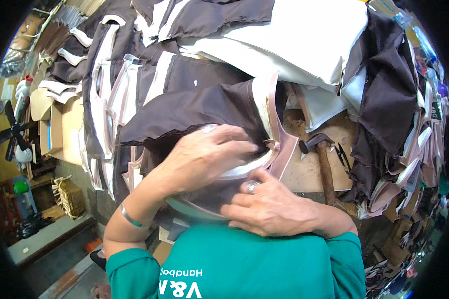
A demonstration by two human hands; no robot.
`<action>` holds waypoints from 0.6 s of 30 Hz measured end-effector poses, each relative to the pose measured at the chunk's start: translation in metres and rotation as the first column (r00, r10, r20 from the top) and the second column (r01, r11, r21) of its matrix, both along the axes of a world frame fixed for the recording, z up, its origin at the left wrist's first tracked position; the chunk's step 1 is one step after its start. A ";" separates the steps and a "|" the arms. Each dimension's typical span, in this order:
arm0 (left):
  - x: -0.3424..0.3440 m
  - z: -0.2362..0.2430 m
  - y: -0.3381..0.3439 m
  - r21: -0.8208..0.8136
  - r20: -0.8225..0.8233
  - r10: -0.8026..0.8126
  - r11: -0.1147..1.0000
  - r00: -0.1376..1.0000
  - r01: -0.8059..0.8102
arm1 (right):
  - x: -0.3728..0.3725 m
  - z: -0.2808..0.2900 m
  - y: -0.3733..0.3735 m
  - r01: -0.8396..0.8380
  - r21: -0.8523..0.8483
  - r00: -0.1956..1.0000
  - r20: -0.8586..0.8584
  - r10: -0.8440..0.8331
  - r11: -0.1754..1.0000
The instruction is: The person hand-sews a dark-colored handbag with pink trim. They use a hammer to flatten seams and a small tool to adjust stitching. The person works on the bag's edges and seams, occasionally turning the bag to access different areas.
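In front of my chest lies a dark brown fabric piece [199,110] with a white and pink trimmed edge, which looks like part of a bag. My left hand [202,157] is over its folded middle, fingers bent and gripping the cloth near the trim; the hand is slightly blurred, and its fingertips are partly hidden in the fold. Lower and to the right, my right hand [269,204] is closed on the near trimmed edge, thumb on top and the other fingers curled. To the right of the trim, a hammer [325,167] rests on a tan board [304,174].
Black-handled snips [343,158] lie beside the hammer. More brown pieces with white edging [102,94] are heaped at the left, and others [389,99] hang at the right. A large white sheet [294,40] spreads across the back. A black fan [14,130] stands far left.
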State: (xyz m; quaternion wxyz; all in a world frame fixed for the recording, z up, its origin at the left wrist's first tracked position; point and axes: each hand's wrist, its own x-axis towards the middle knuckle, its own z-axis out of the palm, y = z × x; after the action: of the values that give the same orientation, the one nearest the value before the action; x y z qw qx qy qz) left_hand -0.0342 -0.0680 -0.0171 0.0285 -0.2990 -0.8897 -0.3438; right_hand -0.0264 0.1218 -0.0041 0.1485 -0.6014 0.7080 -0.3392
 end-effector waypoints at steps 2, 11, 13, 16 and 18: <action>-0.008 0.003 0.016 -0.240 0.011 -0.084 0.967 0.996 0.084 | 0.006 -0.010 -0.002 -0.045 0.048 0.999 0.011 0.044 0.998; -0.053 -0.038 0.065 -0.526 -0.014 -0.047 0.850 0.999 0.032 | 0.009 -0.013 0.012 -0.016 0.092 0.998 0.059 0.011 0.996; -0.068 -0.028 0.048 -0.460 -0.001 0.115 0.882 0.993 -0.102 | 0.001 -0.006 0.035 0.052 0.152 0.998 0.025 -0.057 0.987; -0.075 0.037 -0.012 -0.342 0.107 0.373 0.884 0.922 -0.318 | -0.011 0.014 0.078 0.298 0.165 0.951 -0.142 -0.276 0.940; -0.072 0.071 -0.048 -0.333 0.071 0.489 0.833 0.869 -0.442 | -0.014 0.020 0.098 0.537 0.035 0.815 -0.281 -0.507 0.843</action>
State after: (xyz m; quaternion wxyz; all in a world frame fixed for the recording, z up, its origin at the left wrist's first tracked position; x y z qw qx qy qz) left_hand -0.1064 -0.1159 0.0538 -0.0033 -0.0465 -0.9774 -0.2063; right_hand -0.0407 0.2200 0.0161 -0.0109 -0.4135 0.8770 -0.2444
